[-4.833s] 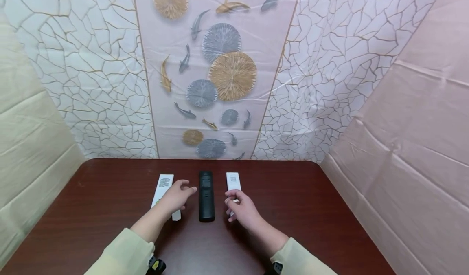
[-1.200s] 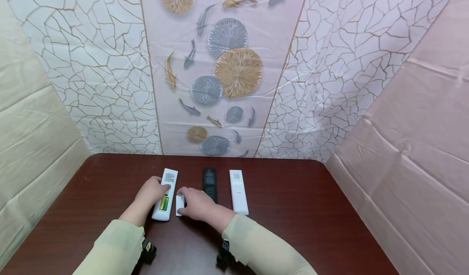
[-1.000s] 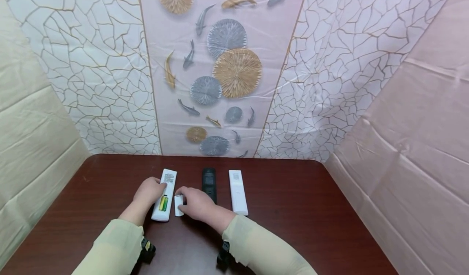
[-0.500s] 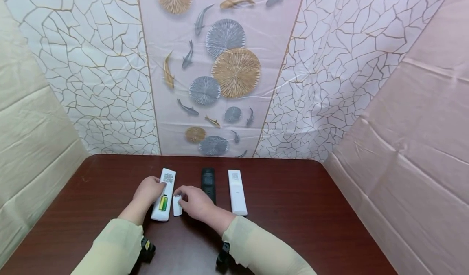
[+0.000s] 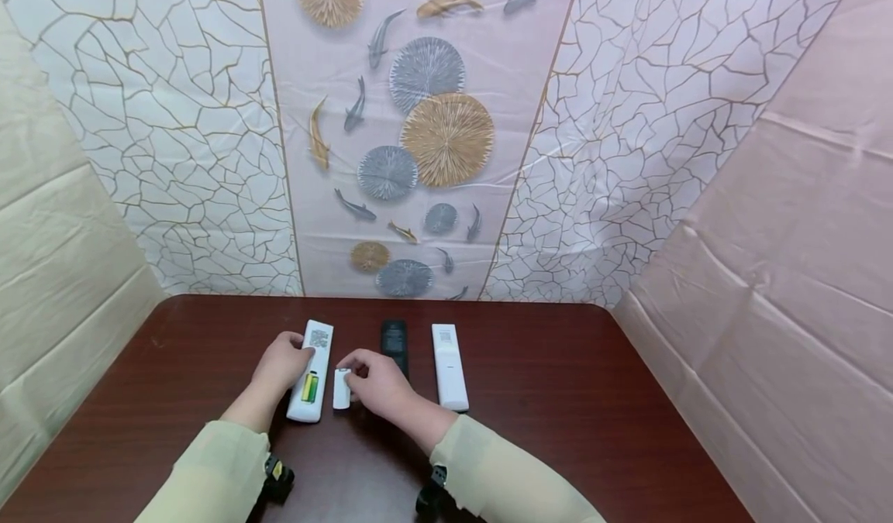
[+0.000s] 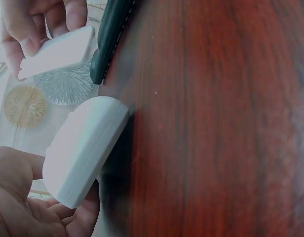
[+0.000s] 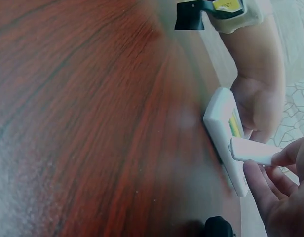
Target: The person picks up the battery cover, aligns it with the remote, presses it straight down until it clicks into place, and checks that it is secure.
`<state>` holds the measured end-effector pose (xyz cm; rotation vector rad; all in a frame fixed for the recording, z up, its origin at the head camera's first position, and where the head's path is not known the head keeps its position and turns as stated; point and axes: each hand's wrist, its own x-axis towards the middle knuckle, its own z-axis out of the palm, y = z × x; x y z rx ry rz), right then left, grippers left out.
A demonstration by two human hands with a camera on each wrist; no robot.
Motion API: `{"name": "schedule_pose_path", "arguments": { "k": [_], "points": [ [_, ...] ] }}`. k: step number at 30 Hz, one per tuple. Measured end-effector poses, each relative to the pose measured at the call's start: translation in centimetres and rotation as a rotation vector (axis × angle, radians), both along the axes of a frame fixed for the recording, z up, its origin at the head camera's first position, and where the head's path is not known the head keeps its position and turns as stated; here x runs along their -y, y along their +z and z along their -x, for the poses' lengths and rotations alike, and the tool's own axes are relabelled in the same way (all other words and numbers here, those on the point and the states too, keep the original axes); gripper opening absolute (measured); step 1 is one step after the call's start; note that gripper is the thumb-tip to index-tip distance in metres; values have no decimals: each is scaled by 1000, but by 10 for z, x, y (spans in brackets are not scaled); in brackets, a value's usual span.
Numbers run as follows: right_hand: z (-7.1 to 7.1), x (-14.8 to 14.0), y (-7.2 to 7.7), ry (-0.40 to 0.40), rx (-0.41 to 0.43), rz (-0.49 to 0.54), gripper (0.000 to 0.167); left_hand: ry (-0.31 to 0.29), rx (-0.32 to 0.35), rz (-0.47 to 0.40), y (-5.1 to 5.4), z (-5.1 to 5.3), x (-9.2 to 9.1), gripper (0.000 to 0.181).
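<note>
In the head view my left hand (image 5: 281,364) grips a white remote control (image 5: 301,410) by its upper part, thumb across its back. Its battery compartment is uncovered, showing green-and-yellow batteries (image 5: 310,387); their number is hard to tell. Just to the right, my right hand (image 5: 382,383) pinches a small white battery cover (image 5: 341,393) between thumb and fingers. A narrow gap separates cover and remote. From the left wrist, the cover (image 6: 63,52) appears held off the table, beyond the end of the remote (image 6: 83,148). The right wrist view shows the cover (image 7: 253,150) overlapping the remote (image 7: 220,111).
Partly behind my right hand lies a black remote (image 5: 394,338). Right of it is another white remote (image 5: 450,368), face down. All are on a dark red-brown wooden table (image 5: 593,430), with patterned cloth (image 5: 446,139) hanging behind its far edge.
Since the earliest frame, my right hand has left the right-hand white remote and taken the cover; the left has gripped its remote. In the last half second the cover shifted slightly right.
</note>
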<state>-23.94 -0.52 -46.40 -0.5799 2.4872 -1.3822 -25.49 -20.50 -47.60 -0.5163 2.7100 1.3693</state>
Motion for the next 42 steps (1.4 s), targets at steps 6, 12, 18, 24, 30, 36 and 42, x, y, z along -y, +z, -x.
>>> {"name": "schedule_pose_path", "arguments": {
  "k": [6,12,18,24,30,36,42],
  "points": [
    [-4,-7,5,-23,39,88,14,25,-35,-121,0,0,-3,51],
    [-3,-15,7,-60,48,133,13,30,-68,-247,6,-1,-10,52],
    [-2,-20,8,-76,60,154,13,18,-70,-305,13,-2,-17,52],
    [-4,-20,10,-67,66,187,15,19,-74,-315,18,-5,-21,50],
    [-4,-16,14,-70,81,228,16,14,-77,-334,18,-7,-22,49],
    [-5,-10,19,-79,93,268,16,-1,-72,-348,18,-7,-25,48],
    [-9,-3,23,-55,106,306,16,-23,-97,-348,16,-8,-29,47]
  ]
}}
